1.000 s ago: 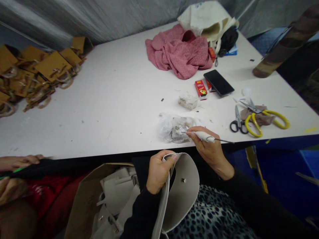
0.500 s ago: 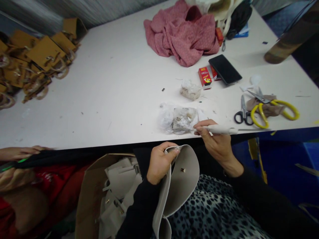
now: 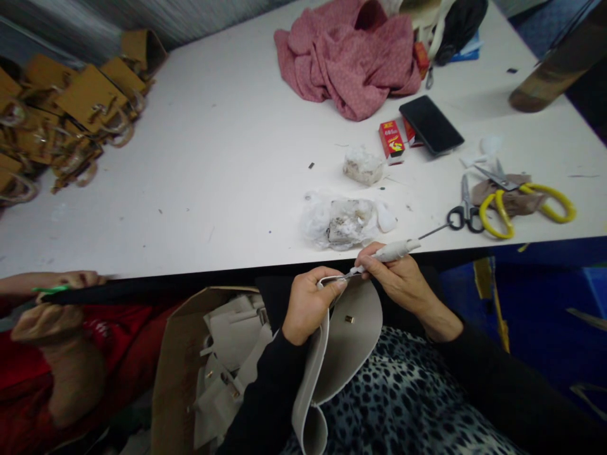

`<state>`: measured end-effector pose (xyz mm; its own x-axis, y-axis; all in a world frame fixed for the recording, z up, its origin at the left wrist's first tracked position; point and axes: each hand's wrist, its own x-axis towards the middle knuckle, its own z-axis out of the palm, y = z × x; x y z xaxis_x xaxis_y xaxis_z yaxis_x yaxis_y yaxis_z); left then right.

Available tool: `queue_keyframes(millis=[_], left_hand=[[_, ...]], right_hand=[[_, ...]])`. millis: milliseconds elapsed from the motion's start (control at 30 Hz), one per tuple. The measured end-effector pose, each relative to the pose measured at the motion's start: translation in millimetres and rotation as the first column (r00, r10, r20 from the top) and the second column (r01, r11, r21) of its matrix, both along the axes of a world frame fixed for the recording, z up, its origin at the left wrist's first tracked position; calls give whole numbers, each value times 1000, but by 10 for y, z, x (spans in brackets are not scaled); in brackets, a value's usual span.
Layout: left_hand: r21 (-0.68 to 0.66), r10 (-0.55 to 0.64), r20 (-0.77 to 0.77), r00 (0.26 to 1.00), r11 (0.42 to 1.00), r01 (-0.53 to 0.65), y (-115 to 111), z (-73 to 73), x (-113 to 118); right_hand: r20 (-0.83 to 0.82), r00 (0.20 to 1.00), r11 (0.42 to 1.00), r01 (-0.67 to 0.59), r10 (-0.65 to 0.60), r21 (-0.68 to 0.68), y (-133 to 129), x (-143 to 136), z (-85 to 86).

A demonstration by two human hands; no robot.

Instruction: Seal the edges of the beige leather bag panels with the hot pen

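Observation:
My left hand (image 3: 310,303) pinches the upper edge of a light grey leather bag (image 3: 353,347) between thumb and fingers, and the bag hangs open over my lap. On the bag's inner flap sits a small metal clasp (image 3: 349,320). My right hand (image 3: 396,278) is closed round a white-handled tool (image 3: 397,250) with a thin metal rod out of its back end. The tool's front tip touches or nearly touches the edge beside my left thumb. Just beyond, on the table, lies a whitish, stained block (image 3: 349,221) on crumpled clear plastic.
The white table (image 3: 227,164) holds a second whitish block (image 3: 363,167), a red box (image 3: 391,140), a phone (image 3: 431,125), black scissors (image 3: 465,215), yellow-handled scissors (image 3: 496,215), a pink cloth (image 3: 351,57) and brown bags (image 3: 90,98). A carton (image 3: 177,366) of grey pieces stands below, near another person's hand (image 3: 47,325).
My right hand has brought the tool from beside the block down and left to the bag's edge, tilting it. My left hand keeps its hold on the bag.

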<state>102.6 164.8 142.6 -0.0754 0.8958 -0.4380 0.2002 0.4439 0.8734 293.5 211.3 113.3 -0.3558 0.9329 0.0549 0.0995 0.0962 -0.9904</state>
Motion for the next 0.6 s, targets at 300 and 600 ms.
queue_keyframes(millis=[300,600], left_hand=[[-6,5,17,1000,1000,-5,-15,-19,-27],[-60,125,85,988,991,-121,-3,-111,-108]], right_hand=[[-43,999,1000,14,-14,10,-82,-54,-8],[-246,909,941,314,-336,-125,-213,-154,-159]])
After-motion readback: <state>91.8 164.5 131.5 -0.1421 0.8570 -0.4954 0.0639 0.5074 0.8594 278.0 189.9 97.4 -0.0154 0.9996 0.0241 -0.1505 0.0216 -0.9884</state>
